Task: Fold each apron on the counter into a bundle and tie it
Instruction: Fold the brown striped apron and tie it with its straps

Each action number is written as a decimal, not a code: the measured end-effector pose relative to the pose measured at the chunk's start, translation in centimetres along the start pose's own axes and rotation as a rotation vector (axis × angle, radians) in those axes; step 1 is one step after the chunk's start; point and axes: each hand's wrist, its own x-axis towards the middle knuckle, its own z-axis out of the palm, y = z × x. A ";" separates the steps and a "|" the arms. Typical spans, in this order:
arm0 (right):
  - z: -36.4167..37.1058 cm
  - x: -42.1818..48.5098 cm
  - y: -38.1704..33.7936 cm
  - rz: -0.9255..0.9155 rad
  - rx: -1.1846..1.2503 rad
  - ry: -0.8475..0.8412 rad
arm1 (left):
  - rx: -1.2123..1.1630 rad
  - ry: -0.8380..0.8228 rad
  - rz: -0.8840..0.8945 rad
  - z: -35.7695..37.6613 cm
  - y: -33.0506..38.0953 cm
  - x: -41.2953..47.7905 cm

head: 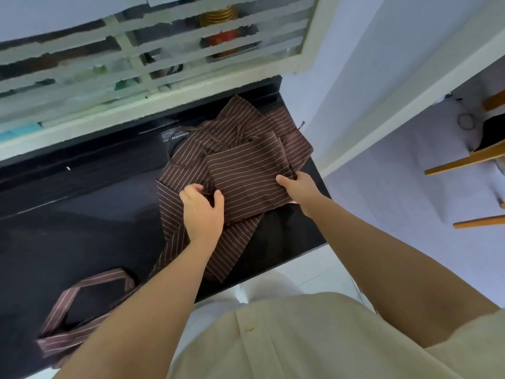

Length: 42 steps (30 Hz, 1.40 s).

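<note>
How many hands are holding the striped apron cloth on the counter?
2. The left hand grips the left edge of the folded apron panel; the right hand grips its right edge. No other hand shows.

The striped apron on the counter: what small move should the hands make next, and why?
Probably fold the panel held between the left hand and the right hand over toward the middle. The striped apron lies loose and crumpled across the black counter, not yet a bundle.

White slatted window frame (191, 88) at eleven o'clock, a red-and-gold round object (229, 41) behind it at twelve; light wooden chair legs (464, 161) at three.
</note>
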 end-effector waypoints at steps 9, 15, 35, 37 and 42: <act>3.9 -1.8 1.7 -0.013 -0.021 -0.035 | 0.634 -0.232 0.383 -2.0 -7.6 -2.5; 4.3 -3.9 1.1 -0.172 -0.079 -0.133 | 0.661 -0.335 0.606 -5.2 -12.2 -2.1; 5.0 -9.2 0.8 0.115 0.064 -0.712 | -1.186 -0.609 -0.524 -13.3 -10.6 -2.2; 4.9 -9.1 1.0 0.122 -0.101 -0.743 | -1.130 -0.643 -0.522 -13.4 -10.5 -2.3; 4.8 -8.5 0.4 0.115 -0.231 -0.662 | -0.964 -0.693 -0.538 -13.0 -9.7 -2.9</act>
